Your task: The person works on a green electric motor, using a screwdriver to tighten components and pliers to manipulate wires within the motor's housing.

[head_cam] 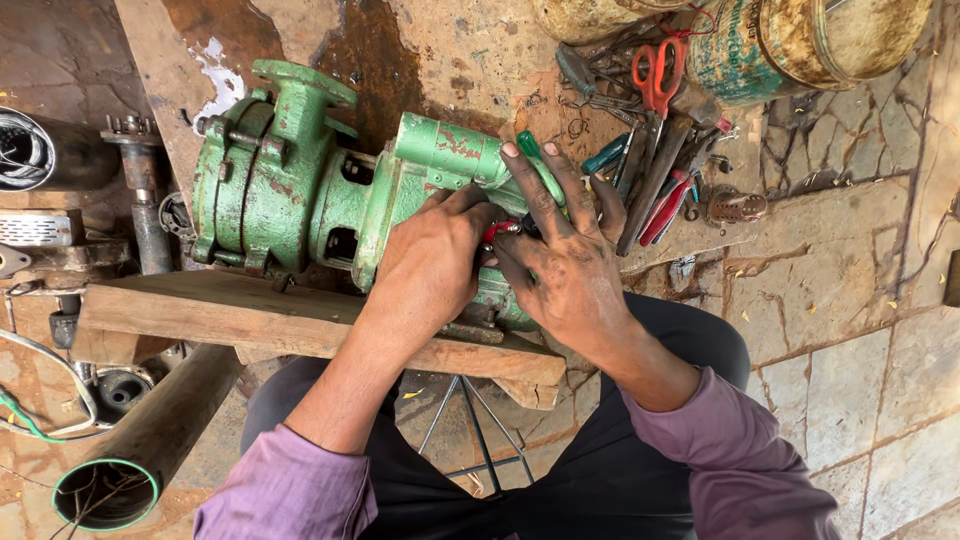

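A worn green pump motor (300, 190) lies on its side on a wooden plank (230, 315). My left hand (435, 260) is curled over the motor's right end, fingers bent against the casing. My right hand (560, 255) rests on the same end with its fingers spread upward. Between the two hands a small red piece (497, 232), perhaps a wire or terminal, shows; which hand pinches it I cannot tell. A green-handled tool (535, 160) pokes out from under my right fingers.
Hand tools lie in a heap (660, 190) right of the motor, with red-handled scissors (657, 72) on top. Rusty tins (800, 40) stand at the top right. A dark pipe (140, 440) lies at the lower left, metal shaft parts (145, 200) at the left. Stone floor lies right.
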